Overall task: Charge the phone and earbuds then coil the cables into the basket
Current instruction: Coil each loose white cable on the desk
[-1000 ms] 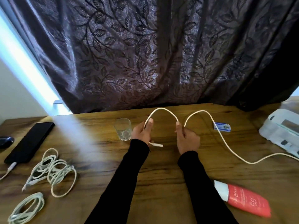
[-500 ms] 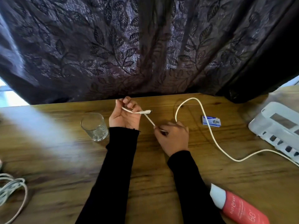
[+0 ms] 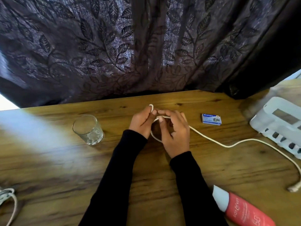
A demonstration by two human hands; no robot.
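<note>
A wooden table (image 3: 162, 185) carries a clear glass (image 3: 88, 130), a small blue box (image 3: 211, 119), a red tube (image 3: 242, 209) and a white basket (image 3: 280, 124) (at the right edge). A white cable (image 3: 228, 145) trails across it, with another coiled cable (image 3: 8, 198) at far left.

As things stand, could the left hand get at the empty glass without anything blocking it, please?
Probably yes, though not freely: bare table lies between the left hand and the glass, so nothing blocks it, but that hand is pinching the white cable and would have to let go.
</note>
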